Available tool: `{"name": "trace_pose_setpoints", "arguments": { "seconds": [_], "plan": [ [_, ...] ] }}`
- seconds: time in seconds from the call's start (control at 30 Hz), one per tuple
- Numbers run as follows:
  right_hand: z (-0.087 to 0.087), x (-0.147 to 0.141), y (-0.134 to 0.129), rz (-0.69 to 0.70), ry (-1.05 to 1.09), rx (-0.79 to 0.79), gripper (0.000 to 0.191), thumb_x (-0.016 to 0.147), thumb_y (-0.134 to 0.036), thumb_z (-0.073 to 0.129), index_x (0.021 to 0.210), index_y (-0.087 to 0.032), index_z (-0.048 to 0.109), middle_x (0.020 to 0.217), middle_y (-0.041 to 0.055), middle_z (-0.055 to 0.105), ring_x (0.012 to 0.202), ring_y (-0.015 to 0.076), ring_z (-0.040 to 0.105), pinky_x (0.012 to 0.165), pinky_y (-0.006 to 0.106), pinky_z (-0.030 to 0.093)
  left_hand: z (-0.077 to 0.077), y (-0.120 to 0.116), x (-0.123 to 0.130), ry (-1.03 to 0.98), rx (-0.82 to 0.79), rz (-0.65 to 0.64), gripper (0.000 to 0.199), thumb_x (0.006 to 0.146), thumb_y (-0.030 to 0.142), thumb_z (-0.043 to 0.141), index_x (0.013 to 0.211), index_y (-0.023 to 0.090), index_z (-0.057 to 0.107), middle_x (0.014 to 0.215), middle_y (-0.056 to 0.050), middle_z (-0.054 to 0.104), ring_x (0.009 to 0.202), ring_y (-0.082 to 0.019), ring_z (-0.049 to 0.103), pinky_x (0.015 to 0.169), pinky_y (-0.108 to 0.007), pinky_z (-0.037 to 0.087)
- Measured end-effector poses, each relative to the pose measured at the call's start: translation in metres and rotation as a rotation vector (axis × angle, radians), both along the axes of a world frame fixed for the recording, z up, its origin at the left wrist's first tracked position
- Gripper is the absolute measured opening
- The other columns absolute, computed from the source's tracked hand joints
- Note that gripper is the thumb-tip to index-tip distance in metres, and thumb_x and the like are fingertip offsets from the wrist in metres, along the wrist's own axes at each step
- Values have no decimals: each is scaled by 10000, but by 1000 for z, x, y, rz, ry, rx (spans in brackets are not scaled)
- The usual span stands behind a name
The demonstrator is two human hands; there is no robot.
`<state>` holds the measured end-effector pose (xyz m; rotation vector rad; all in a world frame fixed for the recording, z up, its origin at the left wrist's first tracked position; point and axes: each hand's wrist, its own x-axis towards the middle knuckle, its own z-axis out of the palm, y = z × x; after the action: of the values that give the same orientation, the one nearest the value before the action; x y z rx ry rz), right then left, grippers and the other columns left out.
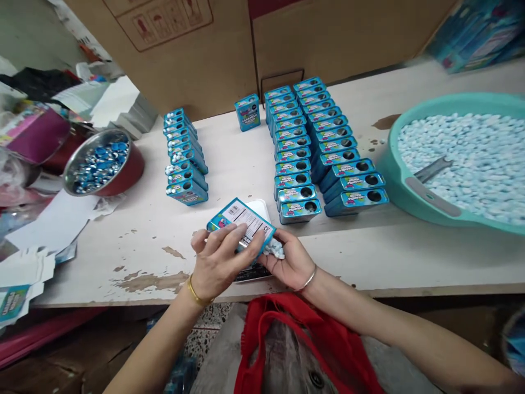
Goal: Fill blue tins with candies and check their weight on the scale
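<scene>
My left hand [223,254] grips a flat blue candy tin [246,216], tilted with its printed label upward and its right end low. Under that end my right hand [294,261] is cupped, palm up, holding a small heap of pale blue and white candies [274,248]. The tin's opening is hidden from me. Beneath both hands lies what looks like a small scale with a white platform [260,208], largely covered. Right of it stand two rows of blue tins [298,210] with round open holes on top. Tins on the left [187,192] show candies at their tops.
A large turquoise tub [410,200] of candies, with a metal scoop [432,169] in it, stands at right. One tin [248,114] stands alone by the cardboard boxes [348,44]. At left are a bowl [129,172] of blue and silver pieces and stacked white card [123,104].
</scene>
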<state>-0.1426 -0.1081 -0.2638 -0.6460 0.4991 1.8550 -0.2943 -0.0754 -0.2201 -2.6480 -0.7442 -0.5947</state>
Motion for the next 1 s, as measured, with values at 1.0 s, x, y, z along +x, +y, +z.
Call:
{"name": "trace_pose_setpoints", "arguments": {
  "seconds": [1.0],
  "plan": [
    [-2, 43, -36, 8, -158, -146, 237, 861, -117, 456, 1033, -52, 605, 994, 182, 705, 1053, 295, 632, 833, 357, 575, -48, 38, -28, -672, -889, 97, 684, 692, 412, 745, 1287, 243, 452, 1229, -97, 567, 1140, -244, 521, 946, -418, 400]
  ]
}}
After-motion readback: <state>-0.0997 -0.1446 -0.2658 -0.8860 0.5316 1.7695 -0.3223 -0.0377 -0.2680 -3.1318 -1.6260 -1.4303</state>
